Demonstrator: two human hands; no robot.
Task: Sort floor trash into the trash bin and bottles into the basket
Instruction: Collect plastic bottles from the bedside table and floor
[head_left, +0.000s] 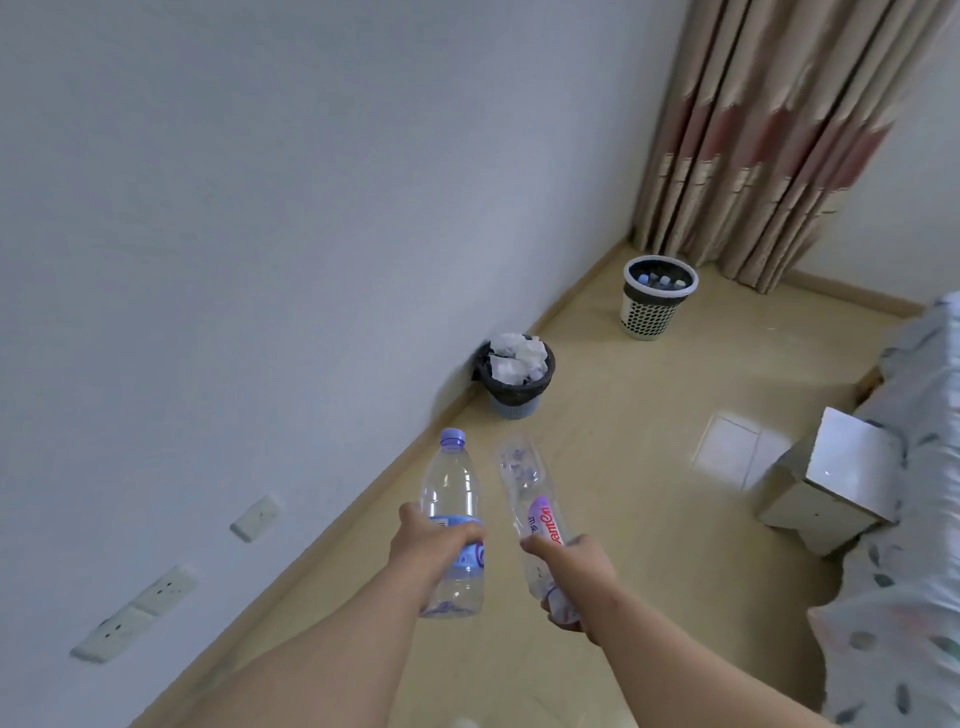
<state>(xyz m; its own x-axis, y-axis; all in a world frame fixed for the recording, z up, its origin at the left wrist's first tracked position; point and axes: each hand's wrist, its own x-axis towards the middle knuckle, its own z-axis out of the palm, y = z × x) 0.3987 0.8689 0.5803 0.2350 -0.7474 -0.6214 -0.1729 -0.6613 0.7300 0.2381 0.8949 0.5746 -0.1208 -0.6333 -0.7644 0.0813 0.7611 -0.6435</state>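
My left hand (423, 545) grips a clear plastic bottle (451, 488) with a purple cap, held upright around its label. My right hand (574, 577) grips a second clear bottle (524, 488) with a pink and purple label, its cap end down in my palm. A trash bin (514, 397) lined with a black bag stands by the wall, full of crumpled white paper. Farther off, near the curtain, a white perforated basket (655, 312) holds several bottles.
A white wall with sockets (156, 592) runs along the left. A beige and red curtain (769, 145) hangs at the back corner. A white cardboard box (826, 483) and a bed with patterned bedding (914, 545) border the right side of the tan floor.
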